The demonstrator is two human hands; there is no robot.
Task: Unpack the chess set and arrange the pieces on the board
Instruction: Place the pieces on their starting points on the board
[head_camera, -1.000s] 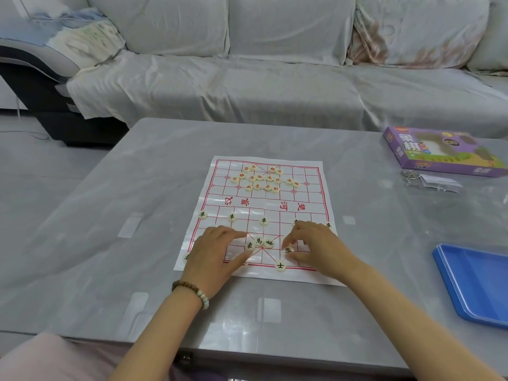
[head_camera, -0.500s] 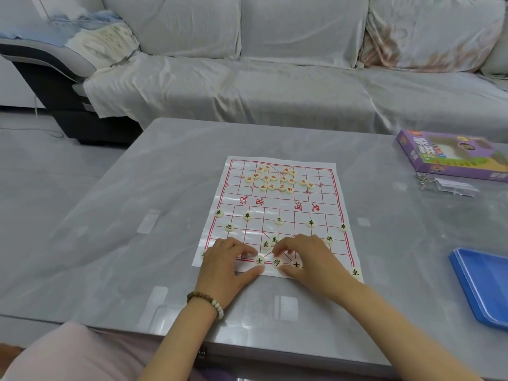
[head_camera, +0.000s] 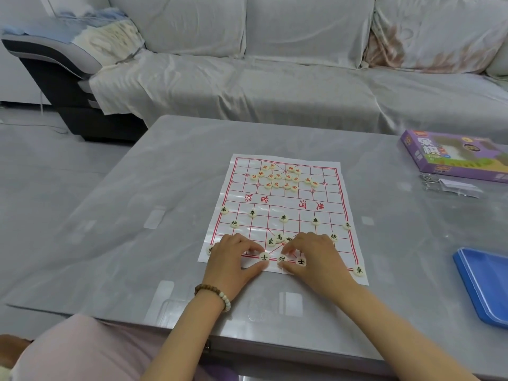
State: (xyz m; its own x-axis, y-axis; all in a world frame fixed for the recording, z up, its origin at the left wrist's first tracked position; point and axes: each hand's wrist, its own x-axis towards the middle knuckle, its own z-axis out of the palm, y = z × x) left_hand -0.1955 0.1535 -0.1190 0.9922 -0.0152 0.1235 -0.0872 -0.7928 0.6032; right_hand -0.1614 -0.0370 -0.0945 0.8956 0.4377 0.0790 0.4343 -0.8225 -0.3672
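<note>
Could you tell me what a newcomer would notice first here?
The red-lined paper board lies mid-table, the left hand and right hand at black-lettered pieces on its near edge. Red-lettered pieces sit heaped at its far end, and a purple box lies on the table, far right.

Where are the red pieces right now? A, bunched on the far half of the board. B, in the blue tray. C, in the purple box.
A: the red pieces lie in a loose cluster on the far half of the board.
</note>
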